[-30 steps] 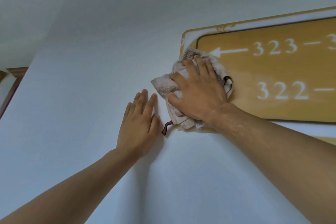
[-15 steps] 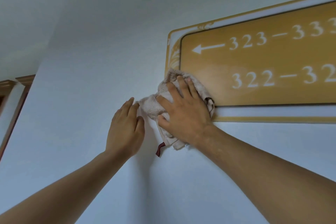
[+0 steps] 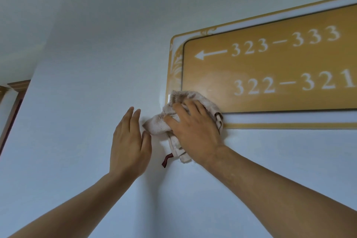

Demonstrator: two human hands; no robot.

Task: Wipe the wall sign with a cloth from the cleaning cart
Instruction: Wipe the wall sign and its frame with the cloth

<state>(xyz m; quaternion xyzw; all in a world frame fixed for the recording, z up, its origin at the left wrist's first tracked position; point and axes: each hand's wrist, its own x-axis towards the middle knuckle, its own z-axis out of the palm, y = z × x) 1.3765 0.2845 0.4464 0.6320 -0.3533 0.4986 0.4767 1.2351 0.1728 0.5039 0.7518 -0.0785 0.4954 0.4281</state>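
Two bare forearms are seen rising from the lower edge of the view toward a pale, smooth wall [image 3: 87, 63].

The left hand [image 3: 130, 141] is laid flat against the wall, just left of the cloth. Its fingers [image 3: 133, 116] are extended and held close together; nothing is gripped. The thumb is just beside the cloth's left fold; contact cannot be told.

The right hand [image 3: 195, 131] is pressed palm-down on one cloth [image 3: 160, 121]. Its fingers are spread and slightly curled over the fabric, which is pinned against the wall rather than enclosed in a fist.

The cloth is a crumpled, beige terry towel with a nubbed, looped texture and faint brownish staining. It is bunched over the lower left corner of the wall sign [image 3: 270, 67], part on the sign's border and part on the bare wall. A loose end hangs below the hand, and one small dark red tag [image 3: 167, 160] dangles from it.

One sign is counted: a rectangular plate with rounded corners, a glossy mustard-gold panel, a white band and a gold outer rim with scroll ornament at the left. White markings: one left-pointing arrow, "323–333" above, "322–321" below. A duller patch is noted on the panel above the cloth.

At the far left edge, brown wooden moulding [image 3: 17, 87] is visible.
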